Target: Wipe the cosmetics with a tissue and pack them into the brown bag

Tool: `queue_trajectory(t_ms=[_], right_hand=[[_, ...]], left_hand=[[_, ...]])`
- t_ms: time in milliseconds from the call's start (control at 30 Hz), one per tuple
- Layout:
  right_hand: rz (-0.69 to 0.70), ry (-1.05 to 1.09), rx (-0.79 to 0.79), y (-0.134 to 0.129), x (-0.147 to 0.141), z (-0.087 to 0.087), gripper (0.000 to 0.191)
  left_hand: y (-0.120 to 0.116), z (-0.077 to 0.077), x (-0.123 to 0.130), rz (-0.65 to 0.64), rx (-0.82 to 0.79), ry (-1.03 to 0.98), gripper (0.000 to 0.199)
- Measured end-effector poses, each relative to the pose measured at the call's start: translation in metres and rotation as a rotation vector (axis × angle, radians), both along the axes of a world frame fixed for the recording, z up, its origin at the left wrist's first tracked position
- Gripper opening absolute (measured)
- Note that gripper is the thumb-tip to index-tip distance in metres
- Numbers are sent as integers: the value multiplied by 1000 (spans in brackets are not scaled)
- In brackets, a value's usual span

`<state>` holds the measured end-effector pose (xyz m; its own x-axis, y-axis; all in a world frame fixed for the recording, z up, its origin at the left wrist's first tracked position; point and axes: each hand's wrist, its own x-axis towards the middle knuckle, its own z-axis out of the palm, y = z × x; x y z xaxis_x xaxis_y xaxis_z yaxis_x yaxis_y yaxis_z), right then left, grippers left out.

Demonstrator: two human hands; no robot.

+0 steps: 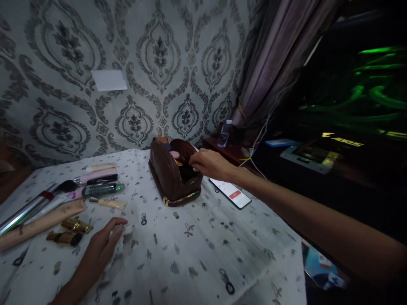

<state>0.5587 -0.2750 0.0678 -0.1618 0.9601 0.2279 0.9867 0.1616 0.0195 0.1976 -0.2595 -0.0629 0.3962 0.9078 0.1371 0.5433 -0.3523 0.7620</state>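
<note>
An unzipped brown makeup bag [162, 173] stands on the patterned tablecloth, with a pink item [174, 155] and other items showing inside its dark opening. My right hand [210, 163] is at the right side of that opening, its fingers curled and pressed together at the rim. What they hold, if anything, is hidden. My left hand [106, 241] lies on the cloth with fingers stretched out, holding nothing. Near it are two gold-and-black lipstick-like tubes [65, 238], a small cream tube [108, 203] and a green bottle [103, 190].
More cosmetics lie at the left, among them a long beige tube [47, 218] and a dark-headed brush [67, 186]. A lit phone [230, 193] rests right of the bag. Behind stand a clear bottle [224, 134] and white cables [262, 135]. The tablecloth [190, 262] ends at the right.
</note>
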Motion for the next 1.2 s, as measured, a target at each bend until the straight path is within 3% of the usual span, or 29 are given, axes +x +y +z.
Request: queue_trajectory(t_ms=[233, 400, 667, 967, 1200], right_hand=[[127, 15, -13, 10, -5, -20, 23], [97, -202, -112, 32, -8, -3, 17], [112, -418, -378, 46, -21, 10, 37], [201, -440, -410, 48, -25, 13, 33], [176, -427, -351, 47, -21, 11, 25]], left_hand=[[6, -4, -4, -69, 11, 18, 47], [6, -3, -4, -89, -6, 26, 46], [7, -3, -4, -116, -15, 40, 49], [7, -7, -3, -84, -28, 30, 50], [8, -6, -4, -106, -3, 45, 49]])
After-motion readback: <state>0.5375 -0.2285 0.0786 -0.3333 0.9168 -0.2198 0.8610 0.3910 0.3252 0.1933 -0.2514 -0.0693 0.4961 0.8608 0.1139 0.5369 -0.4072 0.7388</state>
